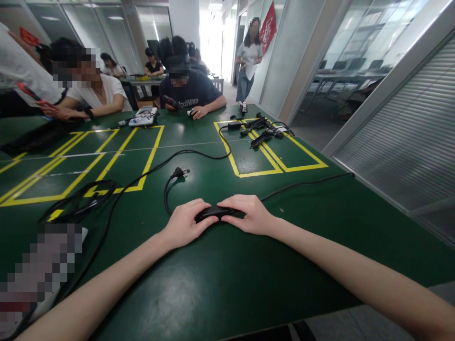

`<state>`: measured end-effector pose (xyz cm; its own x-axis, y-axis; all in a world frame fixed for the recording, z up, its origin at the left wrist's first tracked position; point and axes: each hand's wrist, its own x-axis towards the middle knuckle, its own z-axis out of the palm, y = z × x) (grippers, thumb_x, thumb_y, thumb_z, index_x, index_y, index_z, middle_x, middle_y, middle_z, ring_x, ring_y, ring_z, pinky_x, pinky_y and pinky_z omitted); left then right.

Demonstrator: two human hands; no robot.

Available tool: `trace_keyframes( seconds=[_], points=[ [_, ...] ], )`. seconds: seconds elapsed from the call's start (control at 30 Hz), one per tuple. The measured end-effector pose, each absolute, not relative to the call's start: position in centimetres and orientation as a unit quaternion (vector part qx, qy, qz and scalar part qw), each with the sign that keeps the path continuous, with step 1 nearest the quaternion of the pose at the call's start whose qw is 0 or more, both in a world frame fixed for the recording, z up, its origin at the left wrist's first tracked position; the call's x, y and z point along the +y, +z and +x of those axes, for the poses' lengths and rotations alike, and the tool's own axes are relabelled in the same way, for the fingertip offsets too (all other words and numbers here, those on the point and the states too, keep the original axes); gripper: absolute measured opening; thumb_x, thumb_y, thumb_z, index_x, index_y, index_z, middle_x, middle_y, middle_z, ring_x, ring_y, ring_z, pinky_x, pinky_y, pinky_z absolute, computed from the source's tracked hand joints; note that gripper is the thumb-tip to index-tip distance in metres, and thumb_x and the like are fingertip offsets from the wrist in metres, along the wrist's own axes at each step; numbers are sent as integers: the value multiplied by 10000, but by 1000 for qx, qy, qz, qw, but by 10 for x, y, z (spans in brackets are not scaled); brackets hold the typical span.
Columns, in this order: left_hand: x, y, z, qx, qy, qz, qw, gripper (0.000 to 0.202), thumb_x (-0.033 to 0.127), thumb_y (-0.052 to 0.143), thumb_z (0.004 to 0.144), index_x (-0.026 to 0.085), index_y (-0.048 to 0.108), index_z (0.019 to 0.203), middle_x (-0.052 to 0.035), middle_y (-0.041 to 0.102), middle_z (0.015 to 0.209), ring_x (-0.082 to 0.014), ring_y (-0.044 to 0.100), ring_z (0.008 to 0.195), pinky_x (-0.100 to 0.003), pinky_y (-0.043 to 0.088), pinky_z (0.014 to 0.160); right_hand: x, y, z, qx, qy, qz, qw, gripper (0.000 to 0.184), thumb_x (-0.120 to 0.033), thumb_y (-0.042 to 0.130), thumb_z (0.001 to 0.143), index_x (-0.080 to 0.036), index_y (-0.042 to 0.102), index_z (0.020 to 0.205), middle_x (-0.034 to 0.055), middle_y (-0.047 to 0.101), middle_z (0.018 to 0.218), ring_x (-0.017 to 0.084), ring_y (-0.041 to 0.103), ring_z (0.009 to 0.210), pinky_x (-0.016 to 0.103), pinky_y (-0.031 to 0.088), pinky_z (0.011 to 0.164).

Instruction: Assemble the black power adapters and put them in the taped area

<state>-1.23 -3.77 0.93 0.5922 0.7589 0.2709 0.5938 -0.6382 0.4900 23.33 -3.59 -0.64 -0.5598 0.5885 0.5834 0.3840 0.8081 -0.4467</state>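
Both hands meet around a black power adapter (214,213) low over the green table (170,293). My left hand (187,221) is closed on its left end, thumb along the near side. Its right end is in the closed fingers of my right hand (250,214), which hide part of it. A short cord with a black plug (179,172), prongs pointing right, curves out from behind my left hand. From behind my right hand a thin black cable (305,182) runs to the table's right edge. Where these cords join the adapter is hidden.
A coiled black cable (83,201) lies at left beside a blurred-out flat object (42,274). Another cable leads across to a small black box (234,126) and several black devices (263,132) within yellow tape. People sit across the table; one person (249,59) stands in the aisle.
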Motion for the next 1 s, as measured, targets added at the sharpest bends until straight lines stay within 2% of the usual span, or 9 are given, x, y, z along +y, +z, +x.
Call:
trace_keyframes(
  seconds=[0.17, 0.27, 0.37, 0.5, 0.6, 0.73, 0.8, 0.87, 1.0],
  points=[
    [-38, 6, -15, 362, 243, 889, 138, 308, 476, 613, 972, 185, 705, 1015, -51, 703, 901, -196, 669, 826, -300, 520, 737, -37, -3, 231, -868, 147, -268, 391, 202, -348, 655, 992, -180, 722, 1081, 79, 785, 968, 186, 743, 854, 299, 589, 788],
    [-40, 5, -14, 349, 246, 898, 107, 468, 525, 673, 914, 189, 658, 1239, -87, 731, 1040, -233, 693, 926, -350, 566, 817, -39, -4, 230, -863, 135, -278, 399, 171, -341, 647, 992, -190, 711, 1042, 69, 781, 950, 184, 736, 841, 296, 578, 780],
    [-42, 4, -12, 313, 262, 912, 29, 668, 502, 710, 896, 175, 523, 1447, -136, 710, 1205, -276, 690, 1047, -403, 570, 894, -41, -4, 229, -846, 139, -321, 402, 173, -363, 643, 983, -194, 680, 980, 37, 740, 836, 156, 683, 696, 265, 536, 662],
    [-44, 3, -13, 276, 273, 920, -59, 526, 385, 631, 973, 190, 528, 1451, -144, 691, 1272, -272, 684, 1101, -382, 554, 888, -43, -3, 228, -814, 177, -372, 409, 190, -382, 615, 981, -204, 619, 915, -20, 621, 693, 119, 567, 574, 236, 446, 568],
    [-43, 3, -15, 245, 263, 928, -101, 414, 260, 524, 1022, 192, 544, 1430, -123, 719, 1227, -238, 701, 1042, -353, 541, 842, -43, -2, 226, -798, 223, -374, 417, 186, -371, 594, 979, -209, 567, 892, -52, 549, 644, 97, 472, 517, 225, 376, 522],
    [-41, 2, -14, 243, 247, 929, -129, 425, 351, 518, 1046, 166, 546, 1427, -126, 736, 1164, -229, 707, 946, -347, 535, 790, -43, -1, 225, -796, 272, -383, 381, 183, -341, 471, 1032, -222, 502, 896, -68, 521, 607, 102, 459, 506, 224, 353, 520],
    [-41, 2, -14, 254, 238, 929, -125, 450, 386, 509, 1049, 156, 543, 1435, -127, 734, 1121, -231, 702, 931, -351, 542, 790, -43, -1, 226, -808, 259, -383, 366, 149, -328, 451, 1037, -222, 506, 948, -56, 565, 646, 115, 511, 541, 232, 390, 555],
    [-40, 2, -14, 264, 233, 929, -111, 466, 402, 490, 1053, 151, 536, 1443, -129, 729, 1099, -234, 696, 923, -356, 551, 790, -44, -1, 228, -831, 227, -366, 352, 133, -348, 534, 999, -217, 530, 1024, -25, 634, 752, 131, 569, 604, 245, 436, 598],
    [-39, 1, -15, 278, 229, 930, -69, 473, 415, 479, 1048, 146, 543, 1432, -138, 723, 1096, -246, 694, 929, -375, 573, 798, -42, 0, 233, -879, 193, -302, 315, 292, -349, 677, 916, -206, 585, 1154, 47, 693, 990, 153, 625, 744, 252, 489, 643]
  ],
)
